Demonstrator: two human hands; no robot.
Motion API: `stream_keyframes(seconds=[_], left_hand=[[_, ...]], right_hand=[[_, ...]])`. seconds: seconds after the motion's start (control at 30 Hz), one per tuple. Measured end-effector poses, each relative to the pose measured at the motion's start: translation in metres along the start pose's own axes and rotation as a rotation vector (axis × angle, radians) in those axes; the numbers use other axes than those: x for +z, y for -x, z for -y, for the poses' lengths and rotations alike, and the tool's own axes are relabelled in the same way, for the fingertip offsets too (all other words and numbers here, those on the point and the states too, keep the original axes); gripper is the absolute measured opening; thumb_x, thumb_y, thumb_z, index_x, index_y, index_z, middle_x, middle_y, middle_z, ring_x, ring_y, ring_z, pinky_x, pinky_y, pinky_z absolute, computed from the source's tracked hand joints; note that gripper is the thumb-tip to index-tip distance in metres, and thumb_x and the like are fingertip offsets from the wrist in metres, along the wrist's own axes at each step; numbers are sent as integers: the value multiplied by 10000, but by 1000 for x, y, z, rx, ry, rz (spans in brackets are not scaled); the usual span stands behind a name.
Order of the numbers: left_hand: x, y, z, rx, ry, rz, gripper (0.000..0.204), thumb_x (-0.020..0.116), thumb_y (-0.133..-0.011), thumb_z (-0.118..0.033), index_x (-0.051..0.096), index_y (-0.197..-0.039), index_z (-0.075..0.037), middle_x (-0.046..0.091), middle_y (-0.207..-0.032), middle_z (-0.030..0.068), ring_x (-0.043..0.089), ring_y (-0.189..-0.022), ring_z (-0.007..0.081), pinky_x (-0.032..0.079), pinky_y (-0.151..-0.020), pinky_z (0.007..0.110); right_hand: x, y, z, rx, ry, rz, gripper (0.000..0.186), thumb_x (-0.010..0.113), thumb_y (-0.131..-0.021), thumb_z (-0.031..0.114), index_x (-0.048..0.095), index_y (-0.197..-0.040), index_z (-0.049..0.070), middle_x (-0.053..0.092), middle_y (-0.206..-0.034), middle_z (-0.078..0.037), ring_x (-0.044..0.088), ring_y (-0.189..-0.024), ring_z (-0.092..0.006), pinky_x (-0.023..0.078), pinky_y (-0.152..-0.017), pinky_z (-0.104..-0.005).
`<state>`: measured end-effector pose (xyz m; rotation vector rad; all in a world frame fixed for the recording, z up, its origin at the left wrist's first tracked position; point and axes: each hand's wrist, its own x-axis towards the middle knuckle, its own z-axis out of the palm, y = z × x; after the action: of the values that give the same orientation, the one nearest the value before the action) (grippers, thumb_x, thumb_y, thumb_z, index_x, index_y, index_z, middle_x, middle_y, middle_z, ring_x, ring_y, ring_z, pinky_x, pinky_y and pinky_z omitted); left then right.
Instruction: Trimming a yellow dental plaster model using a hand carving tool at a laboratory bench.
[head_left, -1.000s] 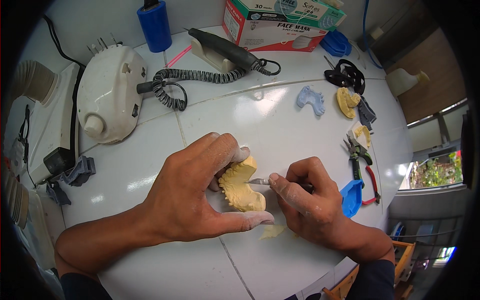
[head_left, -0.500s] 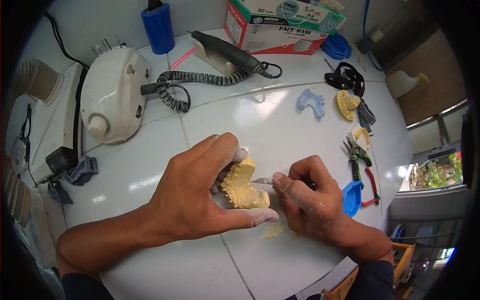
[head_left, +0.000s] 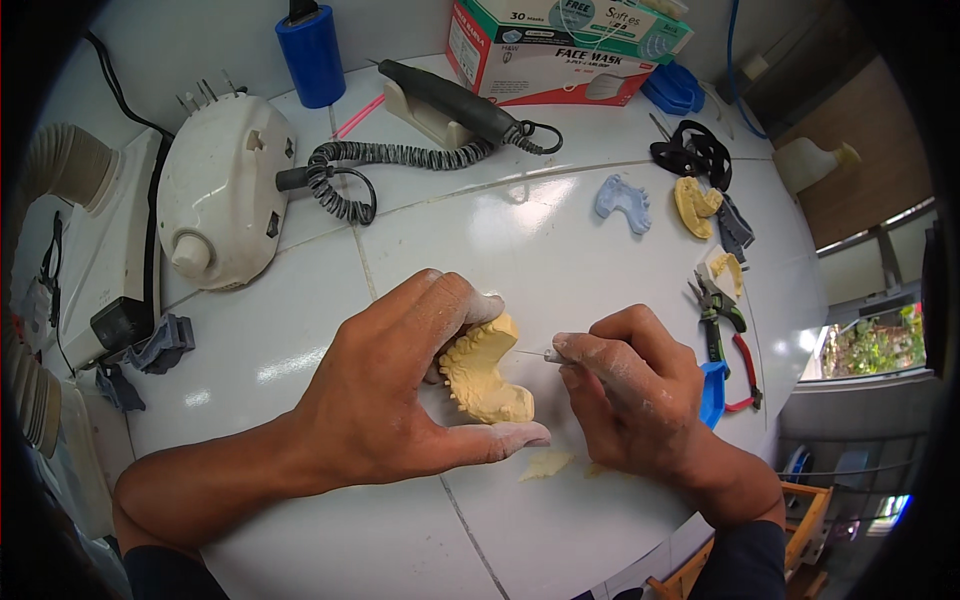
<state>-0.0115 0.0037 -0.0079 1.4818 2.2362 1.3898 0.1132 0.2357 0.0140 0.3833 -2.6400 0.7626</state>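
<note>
My dusty left hand (head_left: 390, 390) grips a pale yellow horseshoe dental cast (head_left: 482, 365) between fingers and thumb, its row of teeth facing left. My right hand (head_left: 633, 390) pinches a thin metal hand tool (head_left: 550, 354), whose fine tip points left toward the cast's inner side; I cannot tell whether it touches. Yellow shavings (head_left: 545, 463) lie on the white tiled worktop (head_left: 325, 535) below the cast.
Behind: white control unit (head_left: 215, 200), handpiece (head_left: 445, 100), blue cylinder (head_left: 310, 60), mask boxes (head_left: 550, 70). Right: blue impression (head_left: 622, 205), yellow casts (head_left: 697, 205), pliers (head_left: 712, 305), blue tray (head_left: 712, 395). Left: dust machine with hose (head_left: 70, 160), grey pieces (head_left: 160, 345).
My right hand has shifted right and turned, drawing the tool back from the cast so a finer part of it shows. My left hand and the cast have moved only slightly.
</note>
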Motion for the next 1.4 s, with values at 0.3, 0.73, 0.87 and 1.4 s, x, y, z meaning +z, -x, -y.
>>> stream_keyframes(seconds=[0.3,0.73,0.87,1.4], left_hand=[[-1,0,-1,-10,16,-1,916,1088,-674,-489,666,-1268,66,640,-959,94,668,-788,173,578,-680,305],[-2,0,-1,-11,50,12,888,1093,-671,-448,676,-1268,60,665,-972,110,701,-807,190,595,-705,319],[-3,1,0,-9,50,14,875,1093,-669,-434,680,-1264,56,666,-971,110,703,-805,195,594,-706,323],[-2,0,-2,-15,50,17,860,1092,-664,-412,684,-1269,43,668,-977,113,694,-817,204,589,-718,335]], right_hand=[[-1,0,1,18,30,23,364,844,-816,-75,780,-1165,6,656,-916,-117,690,-677,-213,551,-548,-333],[1,4,-2,8,13,73,411,839,-815,-79,781,-1212,9,643,-931,-106,672,-674,-209,548,-543,-337],[3,5,-4,-3,1,89,436,843,-791,-64,785,-1216,17,639,-937,-99,667,-668,-208,545,-542,-341],[4,4,-1,-2,-4,39,411,829,-786,-66,782,-1185,22,633,-905,-93,665,-652,-200,543,-528,-340]])
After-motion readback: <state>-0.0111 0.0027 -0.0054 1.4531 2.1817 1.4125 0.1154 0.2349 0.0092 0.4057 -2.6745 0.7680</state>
